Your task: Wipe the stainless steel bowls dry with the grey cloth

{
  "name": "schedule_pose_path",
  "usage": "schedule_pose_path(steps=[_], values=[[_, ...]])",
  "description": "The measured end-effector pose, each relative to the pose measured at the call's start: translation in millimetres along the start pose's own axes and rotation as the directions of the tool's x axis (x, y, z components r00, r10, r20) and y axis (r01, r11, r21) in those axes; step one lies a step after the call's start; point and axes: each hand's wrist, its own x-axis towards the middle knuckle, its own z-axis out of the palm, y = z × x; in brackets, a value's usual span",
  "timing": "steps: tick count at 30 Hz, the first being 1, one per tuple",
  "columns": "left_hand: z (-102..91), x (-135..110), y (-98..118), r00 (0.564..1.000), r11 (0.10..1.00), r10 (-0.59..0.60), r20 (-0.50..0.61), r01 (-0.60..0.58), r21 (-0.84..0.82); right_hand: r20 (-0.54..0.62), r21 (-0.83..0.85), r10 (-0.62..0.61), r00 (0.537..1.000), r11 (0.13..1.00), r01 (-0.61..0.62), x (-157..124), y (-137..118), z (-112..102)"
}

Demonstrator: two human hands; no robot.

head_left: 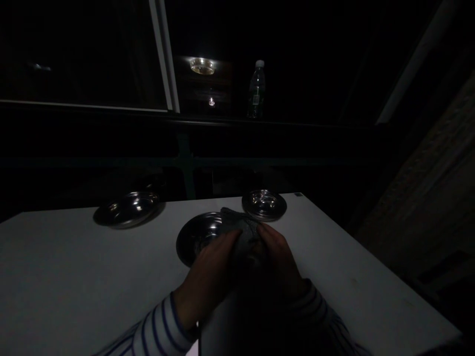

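Between my two hands, above the near side of the white table [74, 267], is a dark grey cloth [241, 235]. My left hand [206, 274] grips its left side, the fingers curled inward. On the right side of the cloth, my right hand [282, 257] closes with its fingertips against it. Deep shadow hides the lower part of the cloth and whatever may be under it. A shiny metal bowl [190, 240] stands just beyond my left hand, partly covered by the hand and the cloth.
Another metal bowl [264, 205] sits near the table's far right corner, close behind the cloth. A third metal bowl [126, 210] is at the far left edge. A clear plastic bottle [257, 91] with a white cap stands on the dark window ledge.
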Motion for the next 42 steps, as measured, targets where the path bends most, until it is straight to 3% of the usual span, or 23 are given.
schedule_pose_path(steps=[6,14,20,27,30,34,36,38,42], values=[[-2.8,19,-2,0.998,0.998,-0.069,-0.007,0.069,-0.011,0.032,0.037,0.019,0.999,0.999,-0.021,1,2,-3],[-9.1,20,-7,0.998,0.989,-0.006,0.062,0.015,-0.147,-0.048,0.109,0.011,0.999,0.994,-0.006,1,16,2],[-10.3,20,-6,0.995,0.974,-0.014,0.094,0.035,-0.226,-0.075,0.064,0.036,0.997,0.997,-0.031,-1,10,6],[-16.7,25,-23,0.982,0.948,-0.186,0.016,0.183,-0.261,-0.221,-0.015,0.071,0.973,0.997,-0.076,4,11,-2],[-22.5,27,-29,0.962,0.885,-0.272,-0.004,0.249,-0.394,-0.280,-0.055,0.053,0.958,0.996,-0.071,8,11,-11],[-18.4,28,-18,0.921,0.731,-0.351,0.171,0.384,-0.564,-0.258,-0.029,0.063,0.964,0.997,-0.073,6,9,-14],[-11.8,26,-9,0.898,0.636,-0.377,0.227,0.429,-0.641,-0.219,-0.040,0.058,0.974,0.997,-0.068,3,8,-12],[-5.6,25,-3,0.898,0.598,-0.358,0.255,0.430,-0.676,-0.166,-0.057,0.059,0.984,0.996,-0.069,0,7,-9],[-3.6,25,-5,0.913,0.615,-0.394,0.111,0.351,-0.706,-0.114,-0.038,0.075,0.991,0.996,-0.080,-2,6,-7]])
